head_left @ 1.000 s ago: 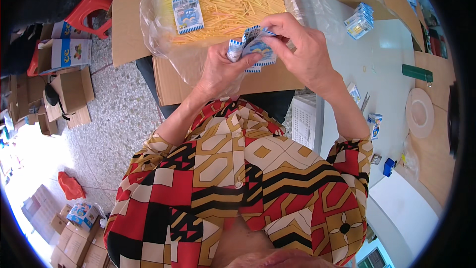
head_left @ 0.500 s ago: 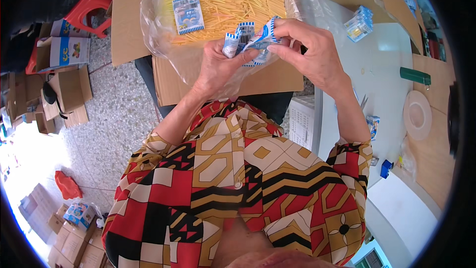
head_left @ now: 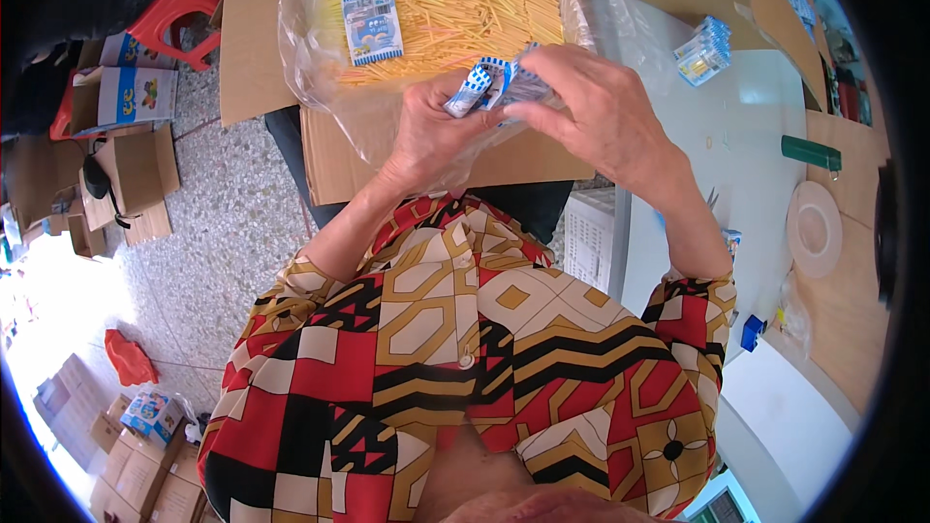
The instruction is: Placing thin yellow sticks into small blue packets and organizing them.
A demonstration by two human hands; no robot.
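Between my two hands are several small blue-and-white printed packets (head_left: 477, 87), bunched and folded together. My left hand (head_left: 426, 126) pinches their left side between thumb and fingers. On their right side my right hand (head_left: 591, 108) has its thumb and fingers closed on the packets too, hiding part of them. Just beyond lies an open cardboard box (head_left: 387, 157) lined with a clear plastic bag (head_left: 302, 58). Thin yellow and pinkish sticks (head_left: 475, 0) fill it. One flat blue-and-white packet (head_left: 372, 27) rests on the sticks, left of my hands.
To the right, a pale table (head_left: 746, 136) carries a packet bundle (head_left: 704, 50), a green tool-like object (head_left: 812, 150), a round pale disc (head_left: 815, 228) and a small blue item (head_left: 753, 331). A red stool (head_left: 184, 10) and cardboard boxes (head_left: 134, 174) stand on the speckled floor at left.
The packets in my hands have turned and been gathered closer together. My right hand has shifted slightly left and down, now covering more of them.
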